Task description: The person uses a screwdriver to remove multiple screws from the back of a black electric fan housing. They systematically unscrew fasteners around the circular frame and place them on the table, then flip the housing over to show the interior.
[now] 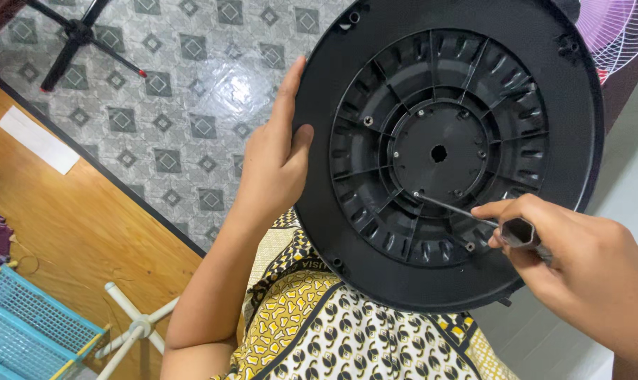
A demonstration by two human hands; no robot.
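Note:
A large round black plastic base (565,105) with radial ribs and a small centre hole faces me, underside up, resting over my lap. My left hand (273,158) grips its left rim, thumb on the face of the disc. My right hand (579,260) holds a screwdriver (466,211) with a dark hexagonal handle. Its thin metal shaft slants up and left, and the tip sits at a screw point on the lower edge of the central hub.
Patterned grey floor tiles lie behind the base. A wooden surface (72,218) is at left with a white paper strip (37,139), a blue mesh basket (23,331) and a white cross-shaped stand (136,327). A black tripod (79,35) stands top left; a purple fan grille (621,32) is top right.

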